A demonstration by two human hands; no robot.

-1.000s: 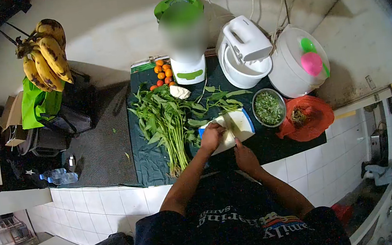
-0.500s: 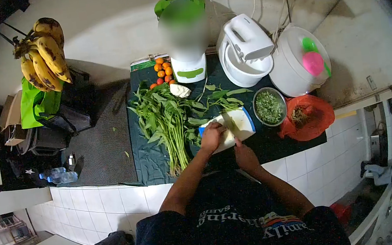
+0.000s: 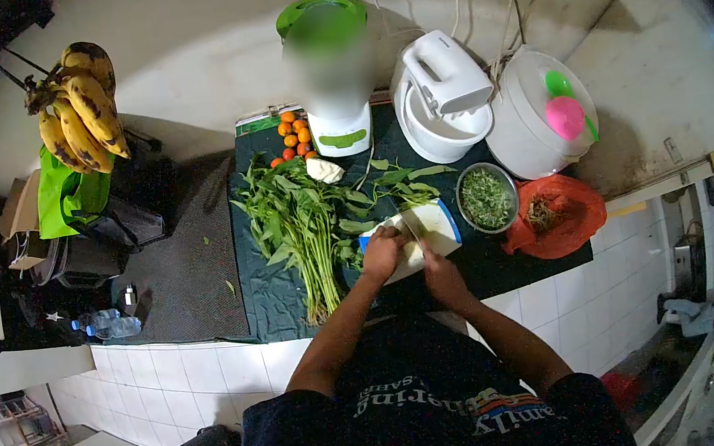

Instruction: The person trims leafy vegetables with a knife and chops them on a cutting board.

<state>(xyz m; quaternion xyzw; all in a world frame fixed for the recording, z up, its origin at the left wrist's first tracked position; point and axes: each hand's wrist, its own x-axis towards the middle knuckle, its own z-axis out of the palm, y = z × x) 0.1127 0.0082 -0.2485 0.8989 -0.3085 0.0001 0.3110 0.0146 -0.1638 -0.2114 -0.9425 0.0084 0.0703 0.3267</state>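
A white cutting board with blue edges [image 3: 441, 228] lies on the dark green cloth. My left hand [image 3: 383, 254] rests on its left side with curled fingers pressed down; whatever is under them is hidden. In my right hand [image 3: 443, 277], closed round the handle, is a knife [image 3: 408, 223] whose blade points away from me across the board, close to my left fingertips. Pale pieces lie on the board near the blade. A bunch of leafy greens with long stems [image 3: 305, 239] spreads left of the board, and loose leafy sprigs [image 3: 401, 183] lie behind it.
Right of the board stand a metal bowl of chopped greens [image 3: 487, 197] and a red plastic bag with scraps [image 3: 565, 214]. Behind are a white and green blender [image 3: 342, 130], a stand mixer [image 3: 448, 94], orange fruits [image 3: 295, 132] and a large white container [image 3: 533, 123]. Bananas [image 3: 81, 110] hang at left.
The knife and my right hand have shifted slightly up and left, bringing the blade closer to my left fingers. My left hand stays on the board. The whole view has shifted a little.
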